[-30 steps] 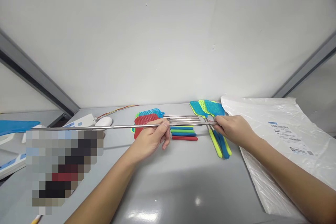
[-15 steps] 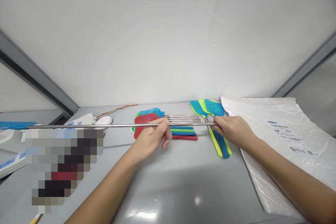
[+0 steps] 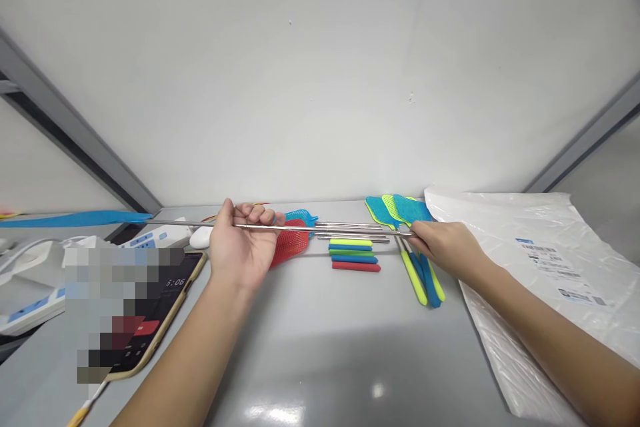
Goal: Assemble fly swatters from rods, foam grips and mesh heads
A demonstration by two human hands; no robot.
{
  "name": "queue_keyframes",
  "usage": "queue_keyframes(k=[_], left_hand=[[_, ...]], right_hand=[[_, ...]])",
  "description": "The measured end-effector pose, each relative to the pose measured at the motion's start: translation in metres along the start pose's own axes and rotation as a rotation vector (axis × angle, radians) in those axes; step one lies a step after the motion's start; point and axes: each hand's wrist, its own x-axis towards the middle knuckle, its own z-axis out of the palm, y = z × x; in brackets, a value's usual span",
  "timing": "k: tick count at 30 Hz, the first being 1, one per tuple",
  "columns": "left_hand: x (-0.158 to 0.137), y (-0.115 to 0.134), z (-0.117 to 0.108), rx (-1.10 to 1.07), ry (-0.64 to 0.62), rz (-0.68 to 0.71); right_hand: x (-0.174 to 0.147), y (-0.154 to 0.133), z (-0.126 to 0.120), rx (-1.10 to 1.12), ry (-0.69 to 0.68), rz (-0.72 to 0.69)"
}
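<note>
A long metal telescopic rod (image 3: 330, 231) with a blue fly swatter head (image 3: 80, 219) on its left end stretches across my view. My left hand (image 3: 243, 243) is turned palm up, with loosely curled fingers and the rod running across it behind the thumb. At the rod's right end, my right hand (image 3: 440, 243) pinches it between thumb and fingers. Below and behind the rod lie several loose metal rods (image 3: 350, 225) and a row of coloured handles, among them a red handle (image 3: 356, 267). A red swatter head (image 3: 293, 243) is partly covered by my left hand.
Swatters with yellow and blue handles (image 3: 420, 280) lie near my right hand. A white plastic mailing bag (image 3: 500, 267) covers the right side. On the left are a phone (image 3: 175, 307), partly blurred out, power strips (image 3: 35, 307) and a white mouse (image 3: 200, 237). A wall rises behind.
My left hand has slid left along the rod and turned palm up, its fingers looser. More of the blue swatter head now shows at left. My right hand keeps its grip on the end.
</note>
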Motion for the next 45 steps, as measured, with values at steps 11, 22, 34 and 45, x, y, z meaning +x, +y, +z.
queue_keyframes(k=[11, 22, 34, 45], left_hand=[[0.001, 0.025, -0.009, -0.088, -0.011, -0.011], [-0.016, -0.012, 0.016, -0.028, 0.073, 0.017], [-0.022, -0.044, 0.026, -0.014, 0.011, -0.106], [0.007, 0.027, -0.004, -0.139, 0.161, 0.006]], right_hand=[[0.001, -0.018, -0.009, -0.025, 0.015, -0.036], [0.003, -0.049, -0.018, -0.015, 0.056, -0.064], [0.0, -0.036, -0.018, -0.024, 0.037, -0.01], [0.001, -0.006, -0.012, -0.012, -0.024, 0.043]])
